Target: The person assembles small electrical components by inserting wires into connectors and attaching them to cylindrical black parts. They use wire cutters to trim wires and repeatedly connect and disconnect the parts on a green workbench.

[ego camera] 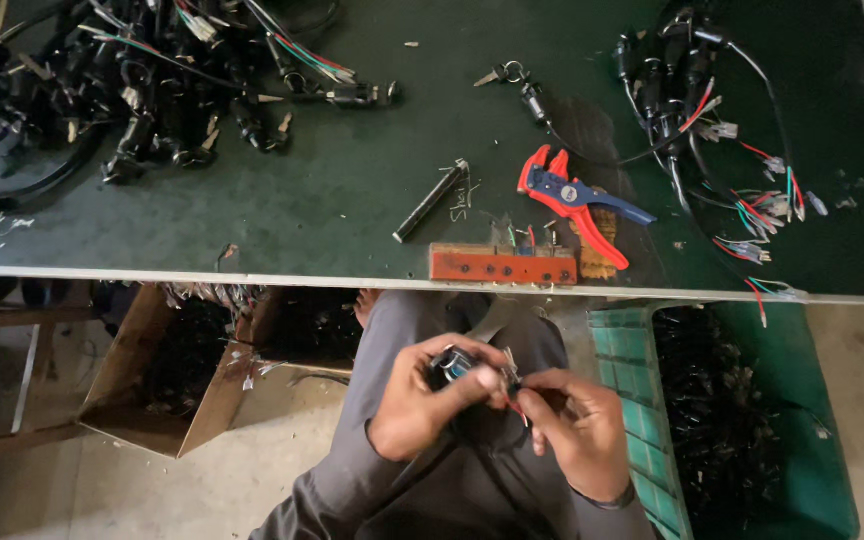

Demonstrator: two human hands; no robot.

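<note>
Gripping a black switch part [452, 365] firmly, left hand [422, 400] steadies it over the lap | right hand [577, 425] pinches its red wire [518, 410] | wire stripper [574, 197] lies far on green table [352, 190], within reach.

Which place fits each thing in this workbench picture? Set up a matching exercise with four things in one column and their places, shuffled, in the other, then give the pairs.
Things:
1. wire stripper
2. orange block
3. green crate
4. black wired part

Places:
A. under the table, at the picture's right
B. between both hands, above the lap
C. at the table's near edge
D. lying on the green tabletop, right of centre

Pairs: 1-D, 2-C, 3-A, 4-B
</note>
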